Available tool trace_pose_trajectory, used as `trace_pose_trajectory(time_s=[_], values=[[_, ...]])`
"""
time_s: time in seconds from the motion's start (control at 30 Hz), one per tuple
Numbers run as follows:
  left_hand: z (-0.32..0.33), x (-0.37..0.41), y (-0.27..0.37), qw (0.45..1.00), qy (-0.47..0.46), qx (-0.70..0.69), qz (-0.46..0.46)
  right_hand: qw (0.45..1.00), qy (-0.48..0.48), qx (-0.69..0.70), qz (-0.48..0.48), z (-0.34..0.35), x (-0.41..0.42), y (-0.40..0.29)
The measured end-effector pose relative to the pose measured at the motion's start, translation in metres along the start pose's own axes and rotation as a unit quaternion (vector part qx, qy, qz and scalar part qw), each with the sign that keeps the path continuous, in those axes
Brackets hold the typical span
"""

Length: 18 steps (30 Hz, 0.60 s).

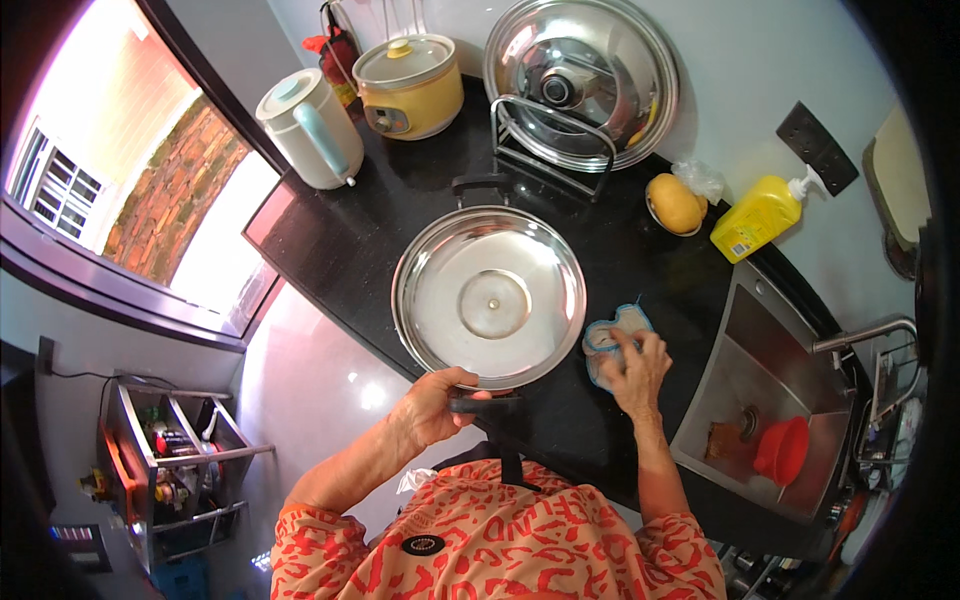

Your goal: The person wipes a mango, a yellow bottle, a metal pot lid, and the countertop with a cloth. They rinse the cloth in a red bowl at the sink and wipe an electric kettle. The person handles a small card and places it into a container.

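Note:
A shiny round stainless steel pan (435, 315) stands on the black counter before me, with black handles at its far and near sides. Its shallow dish has a ringed centre and a small bolt, like an upturned lid; whether a separate pot lies beneath is hidden. My left hand (439, 409) grips the near side, thumb over the rim and fingers around the black handle (487, 405). To the right, my right hand (637, 367) has its fingers bunched on a pale cloth (600, 345) with blue edging, which lies on the counter beside the pan.
A steel sink (757, 360) at right holds a red plastic bowl (784, 450). Yellow pump bottle (757, 217) and bowl of yellow fruit (673, 204) stand behind. At the back are a large lid (517, 67) on a wire rack (551, 109), yellow slow cooker (420, 94) and white kettle (300, 127).

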<state>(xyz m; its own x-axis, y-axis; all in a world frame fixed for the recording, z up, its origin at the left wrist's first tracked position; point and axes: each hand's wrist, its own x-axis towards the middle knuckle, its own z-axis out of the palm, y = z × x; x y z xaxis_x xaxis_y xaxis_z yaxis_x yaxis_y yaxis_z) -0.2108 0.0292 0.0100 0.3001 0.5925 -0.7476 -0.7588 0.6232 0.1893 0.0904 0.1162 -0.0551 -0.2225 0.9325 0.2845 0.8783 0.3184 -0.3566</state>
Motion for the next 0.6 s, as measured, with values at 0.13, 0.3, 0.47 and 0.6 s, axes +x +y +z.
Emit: trace_pose_trajectory(time_s=[0.13, 0.3, 0.47, 0.6], values=[[-0.004, -0.004, -0.006, 1.000, 0.007, 0.024, 0.009, 0.953, 0.006, 0.285, 0.099, -0.024, 0.026, -0.019], [0.009, -0.014, -0.006, 0.998, 0.025, 0.045, 0.042, 0.957, -0.137, 0.245, 0.073, -0.046, 0.075, -0.081], [0.017, -0.020, -0.005, 0.995, 0.026, 0.074, 0.058, 0.988, -0.122, 0.081, 0.048, -0.045, 0.092, -0.100], [0.010, -0.016, -0.005, 0.997, -0.013, 0.061, 0.047, 0.993, -0.095, 0.065, 0.029, -0.042, 0.090, -0.097]])
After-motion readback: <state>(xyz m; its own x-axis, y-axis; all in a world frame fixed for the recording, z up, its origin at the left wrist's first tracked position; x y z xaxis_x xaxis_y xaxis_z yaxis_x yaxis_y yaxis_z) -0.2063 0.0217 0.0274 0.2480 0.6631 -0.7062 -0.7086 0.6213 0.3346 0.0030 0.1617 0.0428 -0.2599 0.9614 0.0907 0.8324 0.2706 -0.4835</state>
